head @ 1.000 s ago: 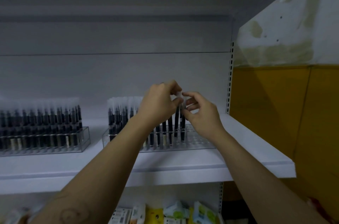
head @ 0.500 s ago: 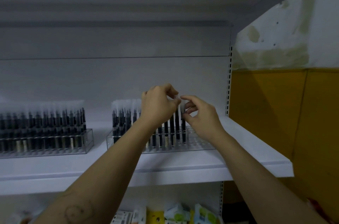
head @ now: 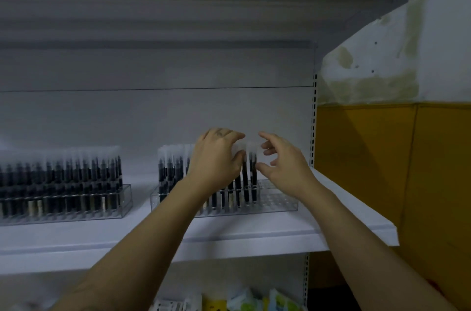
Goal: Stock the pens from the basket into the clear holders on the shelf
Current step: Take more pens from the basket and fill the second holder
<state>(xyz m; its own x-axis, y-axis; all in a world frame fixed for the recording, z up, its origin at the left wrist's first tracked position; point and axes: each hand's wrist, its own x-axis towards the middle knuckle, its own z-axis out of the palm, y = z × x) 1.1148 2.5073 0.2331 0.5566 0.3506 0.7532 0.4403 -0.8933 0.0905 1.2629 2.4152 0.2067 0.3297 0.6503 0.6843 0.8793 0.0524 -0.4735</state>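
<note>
Two pen holders (head: pixel 224 198) side by side on the shelf (head: pixel 254 231), packets (head: pixel 244 301) below.

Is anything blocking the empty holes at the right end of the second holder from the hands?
Nothing visible. The empty holes at the right end of the right holder lie open from above; the right hand hovers just left of them, the left hand over the standing pens.

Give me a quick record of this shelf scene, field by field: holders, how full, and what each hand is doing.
left holder: clear holder, full of dark pens with frosted caps
right holder: clear holder, filled on its left part, right end slots empty
left hand: left hand curled over pen caps at the last filled rows
right hand: right hand open, fingers spread beside the rightmost pens, holding nothing
shelf: white shelf carries both holders
basket: not in view
</note>
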